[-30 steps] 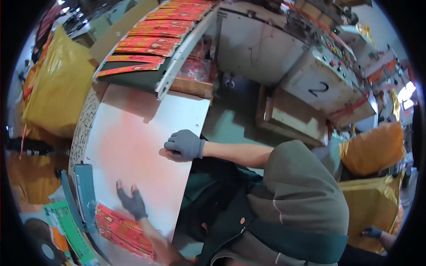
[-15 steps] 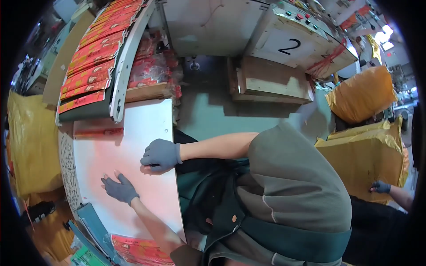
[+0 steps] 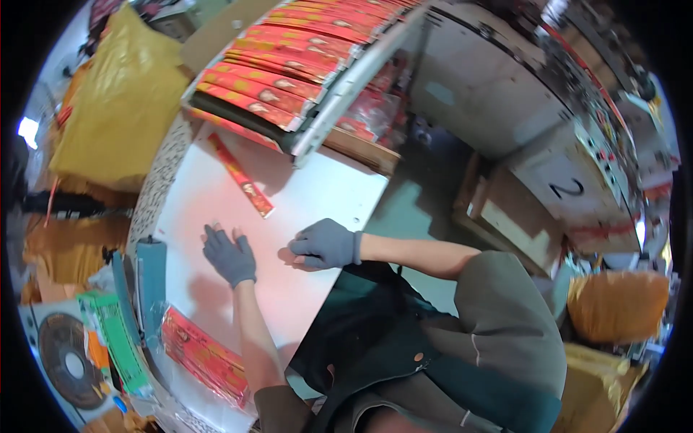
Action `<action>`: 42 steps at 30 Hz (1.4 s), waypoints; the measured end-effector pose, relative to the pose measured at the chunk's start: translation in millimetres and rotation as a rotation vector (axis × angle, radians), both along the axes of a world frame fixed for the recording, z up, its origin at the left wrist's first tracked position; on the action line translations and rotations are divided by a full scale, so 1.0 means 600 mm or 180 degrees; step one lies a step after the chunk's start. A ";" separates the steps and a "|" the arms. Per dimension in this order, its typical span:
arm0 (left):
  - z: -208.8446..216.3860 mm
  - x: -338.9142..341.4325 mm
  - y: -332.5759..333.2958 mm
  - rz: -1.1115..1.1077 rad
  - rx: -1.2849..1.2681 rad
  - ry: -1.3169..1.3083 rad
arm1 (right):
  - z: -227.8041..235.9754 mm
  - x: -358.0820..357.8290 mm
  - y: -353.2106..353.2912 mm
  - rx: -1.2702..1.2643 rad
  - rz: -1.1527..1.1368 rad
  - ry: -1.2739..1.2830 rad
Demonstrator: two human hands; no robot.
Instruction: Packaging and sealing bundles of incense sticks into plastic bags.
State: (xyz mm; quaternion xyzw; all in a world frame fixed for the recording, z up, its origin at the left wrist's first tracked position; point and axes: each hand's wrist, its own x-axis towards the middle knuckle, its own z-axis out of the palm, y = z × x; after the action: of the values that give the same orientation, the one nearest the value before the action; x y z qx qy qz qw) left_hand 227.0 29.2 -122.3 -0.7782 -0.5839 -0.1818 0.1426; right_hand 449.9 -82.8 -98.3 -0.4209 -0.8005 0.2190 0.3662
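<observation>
2 gloved hands rest on a white table (image 3: 317, 195), both in grey knit gloves. The left hand (image 3: 229, 254) lies flat, palm down, fingers spread and released, grasping nothing. The right hand (image 3: 325, 244) sits just beside it, nearer the table's edge, fingers curled loosely under with the knuckles up; it presses on the bare tabletop and I cannot tell whether anything thin lies beneath it.

Nearest to the hands is 1 long red packet (image 3: 241, 176), lying alone and slanted on the table, apart from both hands and beyond the left one. Past it a tilted rack (image 3: 339, 97) carries a row of red packets (image 3: 281, 65) laid side by side. At the table's near left corner lies a stack of red packets in clear wrap (image 3: 202, 355), and alongside it a teal roll (image 3: 151, 278) stands along the table's edge, with a green box (image 3: 115, 339) just outside that. Yellow sacks (image 3: 119, 108) are heaped to the far left. A grey machine cabinet (image 3: 563, 180) stands to the right across the green floor (image 3: 404, 216).
</observation>
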 end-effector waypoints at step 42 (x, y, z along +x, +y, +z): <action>0.058 0.051 0.101 0.0078 0.0065 -0.2317 | 0.248 0.378 0.442 -0.0403 -0.1262 -0.0660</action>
State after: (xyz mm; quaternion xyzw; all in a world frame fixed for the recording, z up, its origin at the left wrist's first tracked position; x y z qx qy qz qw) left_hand 257.8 90.0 -87.3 -0.6540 -0.6039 -0.4510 -0.0646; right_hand 676.5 182.2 50.5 -0.6123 -0.7201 0.1482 0.2907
